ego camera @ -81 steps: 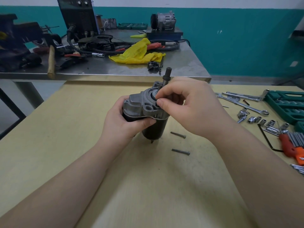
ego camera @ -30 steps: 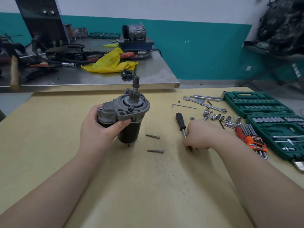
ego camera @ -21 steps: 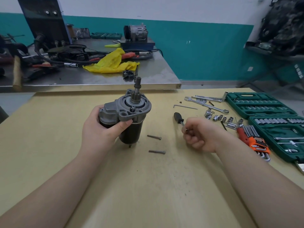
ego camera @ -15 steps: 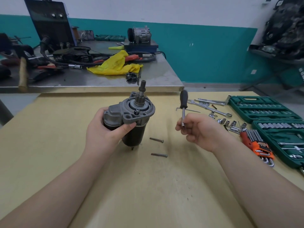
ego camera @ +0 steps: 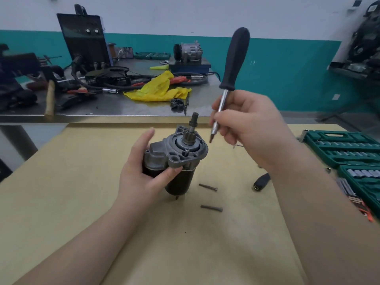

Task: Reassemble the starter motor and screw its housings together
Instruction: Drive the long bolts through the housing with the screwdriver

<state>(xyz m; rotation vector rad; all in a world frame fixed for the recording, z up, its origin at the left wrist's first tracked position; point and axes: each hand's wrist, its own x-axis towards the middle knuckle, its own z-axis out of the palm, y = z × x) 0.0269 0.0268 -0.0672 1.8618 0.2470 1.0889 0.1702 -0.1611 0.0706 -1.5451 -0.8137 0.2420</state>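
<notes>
Evidently heavy and rigid, the starter motor (ego camera: 174, 161) is standing mid-bench, the left hand (ego camera: 141, 173) clamping its dark body while the right hand (ego camera: 244, 128) is pinching the screwdriver (ego camera: 228, 79) shaft.

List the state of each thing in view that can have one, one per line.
starter motor: upright, pinion shaft up, gripped by left hand
screwdriver: lifted, tip down near the housing, shaft pinched in right hand
two bolts: loose, lying on the wooden table
socket cases: open
</notes>
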